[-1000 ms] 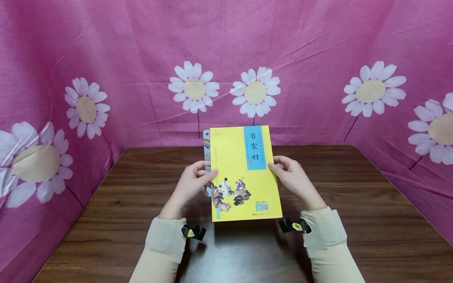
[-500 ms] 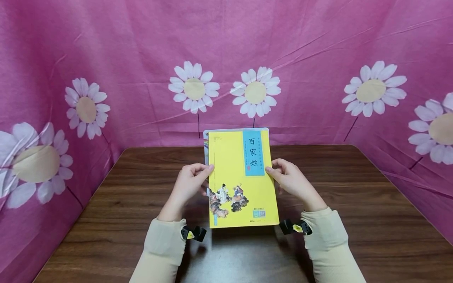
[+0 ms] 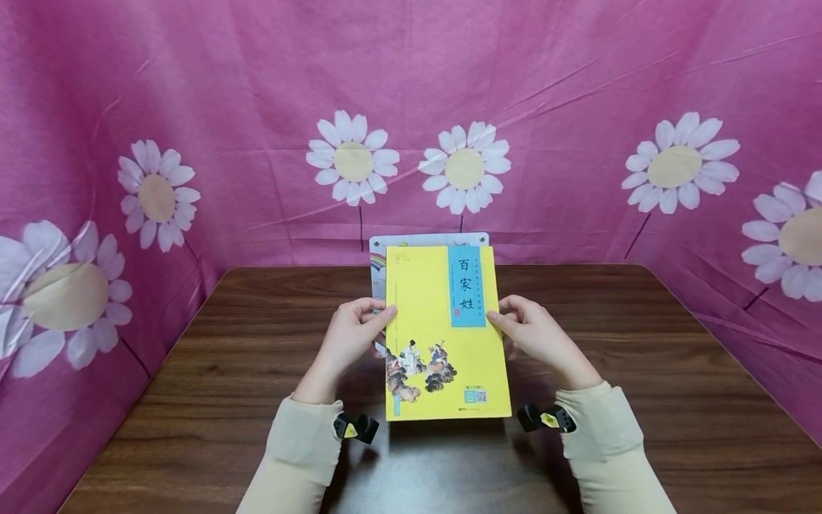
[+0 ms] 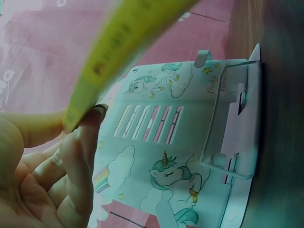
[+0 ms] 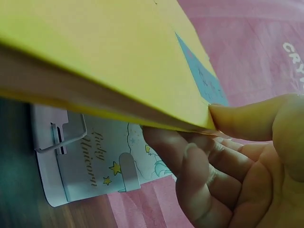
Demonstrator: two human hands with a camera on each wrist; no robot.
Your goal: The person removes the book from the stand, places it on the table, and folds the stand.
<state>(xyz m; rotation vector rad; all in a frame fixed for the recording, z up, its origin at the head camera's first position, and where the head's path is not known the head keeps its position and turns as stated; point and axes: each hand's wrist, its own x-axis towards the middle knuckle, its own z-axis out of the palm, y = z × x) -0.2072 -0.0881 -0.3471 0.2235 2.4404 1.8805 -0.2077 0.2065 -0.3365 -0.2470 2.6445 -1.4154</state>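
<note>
Fingers [image 3: 379, 321] pinching yellow book [image 3: 443, 314] by both edges, head view of unicorn stand [image 4: 192, 128] mostly blocked, pink curtain [image 3: 411, 71]

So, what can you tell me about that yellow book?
The yellow book is closed and looks paper-bound. Its camera-facing cover bears a blue panel with three large black characters upper right, painted figures lower left. The left hand and right hand pinch opposite sides, holding it in front of a unicorn-patterned stand.
</note>
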